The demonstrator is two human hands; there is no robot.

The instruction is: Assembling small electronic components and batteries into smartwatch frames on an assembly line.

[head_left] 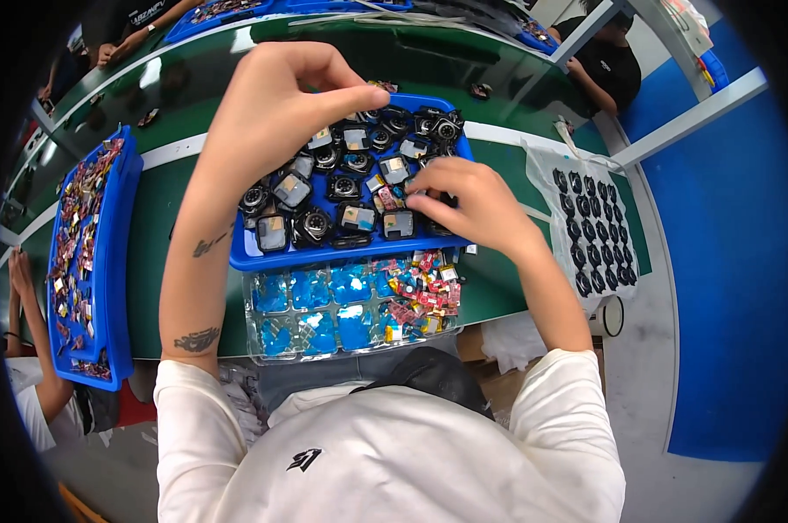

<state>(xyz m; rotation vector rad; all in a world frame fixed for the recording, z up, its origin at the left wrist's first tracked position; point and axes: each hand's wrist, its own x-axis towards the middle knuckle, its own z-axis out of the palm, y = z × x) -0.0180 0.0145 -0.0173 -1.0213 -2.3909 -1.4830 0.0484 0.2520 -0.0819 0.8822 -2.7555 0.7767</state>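
A blue tray (pixel 341 258) in front of me holds many black watch cases (pixel 314 225), some showing grey backs and others bare round openings. My left hand (pixel 302 91) hovers over the tray's far side, thumb and forefinger closed together; whatever lies between them is hidden. A small colourful piece (pixel 383 85) shows just past the thumb tip. My right hand (pixel 476 205) reaches in at the tray's right half, fingers bent in a pinch whose contents I cannot make out. Beside those fingertips lies a pink circuit piece with a small silver-yellow battery (pixel 387 198).
A clear compartment tray (pixel 263 344) near me holds blue film pieces and pink circuit parts. To the left stands a blue bin (pixel 122 235) of small parts. Black cases in rows lie on a white sheet (pixel 577 253) at right. Other people sit around the green table (pixel 172 288).
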